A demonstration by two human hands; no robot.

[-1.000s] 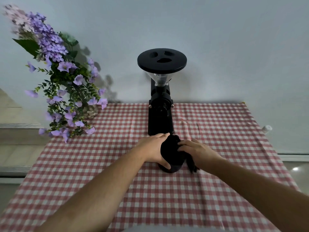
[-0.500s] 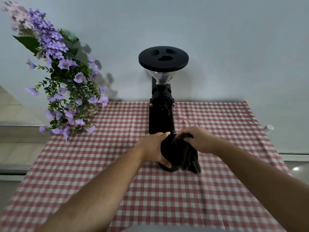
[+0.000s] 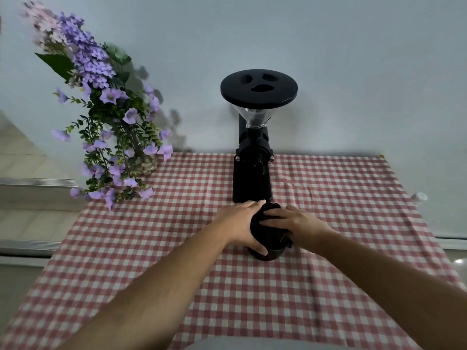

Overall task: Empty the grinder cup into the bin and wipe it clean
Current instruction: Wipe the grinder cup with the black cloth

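The dark grinder cup (image 3: 268,254) stands on the checked tablecloth just in front of the black coffee grinder (image 3: 253,157). My left hand (image 3: 240,224) wraps around the cup's left side, thumb at the front. My right hand (image 3: 294,222) presses a black cloth (image 3: 262,232) down onto the cup's top, fingers spread over it. The cloth covers the cup's mouth, so its inside is hidden. No bin is in view.
A vase of purple flowers (image 3: 106,127) stands at the table's back left. The red-and-white checked cloth (image 3: 252,299) covers the table. A small white object (image 3: 419,197) sits past the right edge. The wall is right behind the grinder.
My right hand lifted the black cloth up over the cup, then came down on top of it and pushed the cloth into the mouth. My left hand kept its hold.
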